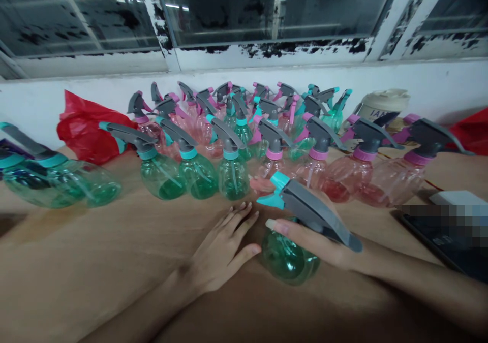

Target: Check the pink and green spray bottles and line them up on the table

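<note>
My right hand (316, 239) is wrapped round a green spray bottle (287, 256) with a grey trigger head and teal nozzle, held upright on the brown table (95, 261) near its middle. My left hand (221, 249) lies flat on the table just left of that bottle, fingers stretched out and apart, holding nothing. Behind both hands stand several green spray bottles (198, 173) and pink spray bottles (354, 173) in rows.
Two green bottles (57, 180) lie on their sides at the far left. A red plastic bag (86, 129) sits at the back left, a white lidded tub (383, 104) at the back right. A dark flat device (450, 241) lies at the right edge. A wall and windows close the back.
</note>
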A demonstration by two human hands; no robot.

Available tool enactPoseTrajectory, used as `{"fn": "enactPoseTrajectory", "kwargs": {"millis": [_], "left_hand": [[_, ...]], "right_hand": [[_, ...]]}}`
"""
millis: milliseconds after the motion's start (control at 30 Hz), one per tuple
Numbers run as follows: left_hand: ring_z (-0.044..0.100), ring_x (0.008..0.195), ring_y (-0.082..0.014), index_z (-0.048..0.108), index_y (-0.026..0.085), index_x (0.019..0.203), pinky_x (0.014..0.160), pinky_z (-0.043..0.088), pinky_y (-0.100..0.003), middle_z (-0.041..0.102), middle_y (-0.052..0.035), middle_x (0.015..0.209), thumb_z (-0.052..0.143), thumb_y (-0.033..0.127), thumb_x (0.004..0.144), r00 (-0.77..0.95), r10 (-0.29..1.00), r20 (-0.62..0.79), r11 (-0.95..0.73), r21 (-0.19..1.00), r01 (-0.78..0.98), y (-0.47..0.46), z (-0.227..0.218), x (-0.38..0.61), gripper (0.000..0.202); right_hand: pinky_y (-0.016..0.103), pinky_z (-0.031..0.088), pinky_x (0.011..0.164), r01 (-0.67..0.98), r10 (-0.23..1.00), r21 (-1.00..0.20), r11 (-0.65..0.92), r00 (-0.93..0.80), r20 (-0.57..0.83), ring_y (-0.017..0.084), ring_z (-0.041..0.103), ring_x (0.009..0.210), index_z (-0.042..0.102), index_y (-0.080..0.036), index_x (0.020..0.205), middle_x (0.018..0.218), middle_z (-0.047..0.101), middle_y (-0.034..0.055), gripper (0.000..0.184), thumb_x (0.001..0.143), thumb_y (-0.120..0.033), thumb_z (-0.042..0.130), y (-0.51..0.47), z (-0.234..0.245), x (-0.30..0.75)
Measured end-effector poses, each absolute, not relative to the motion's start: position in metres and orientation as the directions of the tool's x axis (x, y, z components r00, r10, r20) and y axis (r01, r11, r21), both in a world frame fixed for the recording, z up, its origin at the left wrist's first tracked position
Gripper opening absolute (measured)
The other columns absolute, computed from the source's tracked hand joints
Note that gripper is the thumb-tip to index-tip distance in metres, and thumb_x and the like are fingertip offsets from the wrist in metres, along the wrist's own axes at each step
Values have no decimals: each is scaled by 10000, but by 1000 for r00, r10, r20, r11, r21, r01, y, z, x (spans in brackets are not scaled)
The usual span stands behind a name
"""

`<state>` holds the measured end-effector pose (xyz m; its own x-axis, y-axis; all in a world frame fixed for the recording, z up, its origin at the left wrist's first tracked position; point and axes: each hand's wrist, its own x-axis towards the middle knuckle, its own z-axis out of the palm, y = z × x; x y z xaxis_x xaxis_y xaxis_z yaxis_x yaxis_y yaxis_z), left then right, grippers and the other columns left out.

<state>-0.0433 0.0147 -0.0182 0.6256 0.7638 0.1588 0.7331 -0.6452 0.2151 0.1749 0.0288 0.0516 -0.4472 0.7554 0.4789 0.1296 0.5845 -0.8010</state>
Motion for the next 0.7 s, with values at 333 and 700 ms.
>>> {"fn": "enactPoseTrajectory", "kwargs": {"millis": [333, 700], "left_hand": [[239, 1401, -278, 268, 143, 1467, 1112, 269, -494, 324, -140, 1503, 217, 530, 995, 624, 761, 178, -649, 231, 725, 15, -18, -43, 613], [238, 1401, -274, 259, 158, 1471, 1115, 261, -494, 295, -133, 1517, 197, 530, 997, 620, 767, 164, -640, 244, 728, 14, -19, -44, 606]], "right_hand": [[332, 543, 707, 124, 748, -811, 572, -483, 454, 182, 609, 756, 621, -276, 1115, 877, 628, 24, 277, 842, -314, 598, 29, 55, 175], [314, 520, 723, 109, 748, -818, 565, -487, 451, 158, 623, 774, 627, -250, 1106, 939, 656, 19, 266, 843, -284, 603, 29, 54, 175]]}}
